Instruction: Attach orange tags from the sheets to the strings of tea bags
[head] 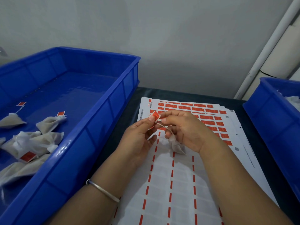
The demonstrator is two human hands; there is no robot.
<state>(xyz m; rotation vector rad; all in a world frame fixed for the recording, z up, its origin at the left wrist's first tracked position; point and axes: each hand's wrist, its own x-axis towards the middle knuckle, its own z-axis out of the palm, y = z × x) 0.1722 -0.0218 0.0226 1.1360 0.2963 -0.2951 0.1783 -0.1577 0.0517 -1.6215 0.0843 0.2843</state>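
Two hands, left [138, 137] pinching orange tag [155, 114], right [183, 129] pinching string [164, 126] (tea bag [177, 146] dangling beneath).

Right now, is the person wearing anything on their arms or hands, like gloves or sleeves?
No gloves and no sleeves show: both forearms are bare as far as the picture reaches. The left hand has a thin, plain silver-coloured metal bangle around its wrist. The right hand has nothing on its wrist, and no rings show on the fingers of either hand.
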